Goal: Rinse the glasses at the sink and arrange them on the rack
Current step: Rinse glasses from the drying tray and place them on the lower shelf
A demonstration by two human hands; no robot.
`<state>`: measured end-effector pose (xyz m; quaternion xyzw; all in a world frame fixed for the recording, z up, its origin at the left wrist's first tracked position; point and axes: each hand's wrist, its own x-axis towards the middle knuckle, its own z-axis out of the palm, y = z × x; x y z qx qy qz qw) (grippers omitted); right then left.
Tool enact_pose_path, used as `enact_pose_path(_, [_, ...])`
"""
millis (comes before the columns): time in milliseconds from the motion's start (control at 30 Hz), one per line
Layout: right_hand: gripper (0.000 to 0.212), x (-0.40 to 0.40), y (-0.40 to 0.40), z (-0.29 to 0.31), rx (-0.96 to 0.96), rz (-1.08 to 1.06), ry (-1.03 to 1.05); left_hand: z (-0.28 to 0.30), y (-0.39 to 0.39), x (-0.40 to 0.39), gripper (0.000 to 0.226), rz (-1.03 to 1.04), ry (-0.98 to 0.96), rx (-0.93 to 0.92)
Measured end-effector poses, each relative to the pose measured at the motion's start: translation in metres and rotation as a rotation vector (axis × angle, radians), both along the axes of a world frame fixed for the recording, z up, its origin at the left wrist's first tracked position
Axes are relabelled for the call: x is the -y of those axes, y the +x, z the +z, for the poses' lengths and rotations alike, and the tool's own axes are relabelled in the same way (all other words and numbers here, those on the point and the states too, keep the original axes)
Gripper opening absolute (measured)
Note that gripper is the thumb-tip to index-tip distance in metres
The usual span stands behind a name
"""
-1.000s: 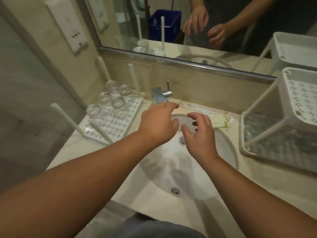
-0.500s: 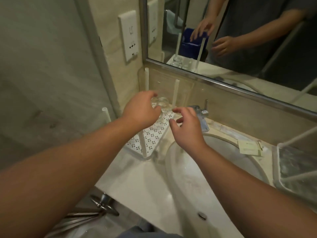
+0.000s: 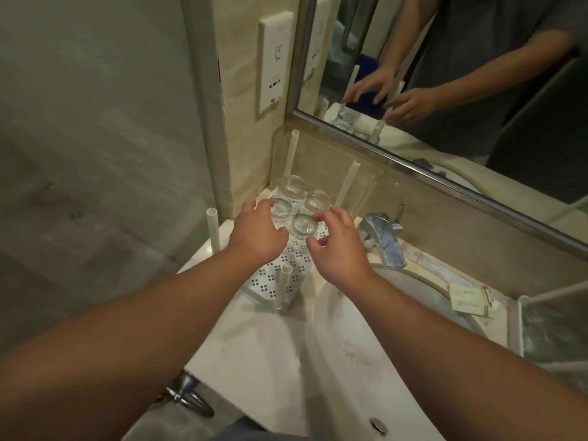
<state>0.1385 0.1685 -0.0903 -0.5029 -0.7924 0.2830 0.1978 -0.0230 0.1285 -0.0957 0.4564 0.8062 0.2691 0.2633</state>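
While glasses (image 3: 300,206) stand racked (inverted), hands hover

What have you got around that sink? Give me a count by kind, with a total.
Clear glasses on the rack: 4 (back, right, left, front)
Upright white posts on the rack: 4
Taps: 1
Paper sachets: 1
Total: 10

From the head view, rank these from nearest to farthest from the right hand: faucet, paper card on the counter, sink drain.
Measured from the right hand:
1. Faucet, just to its right at the back of the basin.
2. Paper card, farther right on the counter, beside the sink rim.
3. Sink drain, far below at the near end of the basin.
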Motion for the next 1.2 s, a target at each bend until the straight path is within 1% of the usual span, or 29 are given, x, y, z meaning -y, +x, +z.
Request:
enact_pose_path(100, [0.031, -0.004, -0.005, -0.002, 0.009, -0.004, -0.014, -0.008, -0.005, -0.005, 0.069, 0.021, -0.044, -0.023])
enact_pose_path(233, [0.029, -0.008, -0.005, -0.008, -0.031, -0.037, -0.042, -0.017, -0.008, -0.011, 0.073, 0.007, -0.141, -0.095])
enact_pose_path(333, [0.03, -0.01, 0.0, -0.011, -0.022, -0.095, -0.077, -0.024, -0.01, -0.013, 0.068, 0.0, -0.195, -0.15])
enact_pose_path(433, [0.032, -0.01, 0.005, -0.014, -0.002, -0.11, -0.106, -0.03, -0.011, -0.012, 0.06, -0.011, -0.208, -0.2])
enact_pose_path(533, [0.03, -0.009, 0.008, -0.017, -0.015, -0.129, -0.137, -0.036, -0.015, -0.01, 0.062, -0.025, -0.199, -0.208])
enact_pose_path(633, [0.029, -0.007, 0.009, -0.019, -0.061, -0.156, -0.186, -0.039, -0.019, -0.008, 0.066, -0.026, -0.181, -0.197])
enact_pose_path(733, [0.031, -0.003, 0.011, -0.022, -0.091, -0.161, -0.253, -0.041, -0.019, -0.004, 0.064, -0.022, -0.158, -0.198])
enact_pose_path(933, [0.027, 0.004, 0.017, -0.025, -0.139, -0.201, -0.345, -0.037, -0.014, 0.004, 0.06, -0.012, -0.06, -0.163])
enact_pose_path(1033, [0.024, 0.008, 0.017, -0.023, -0.209, -0.253, -0.408, -0.03, -0.012, 0.009, 0.059, -0.018, 0.019, -0.131])
enact_pose_path(1200, [0.037, 0.015, 0.017, -0.015, -0.292, -0.297, -0.497, -0.003, -0.008, 0.012, 0.061, -0.063, 0.143, -0.117])
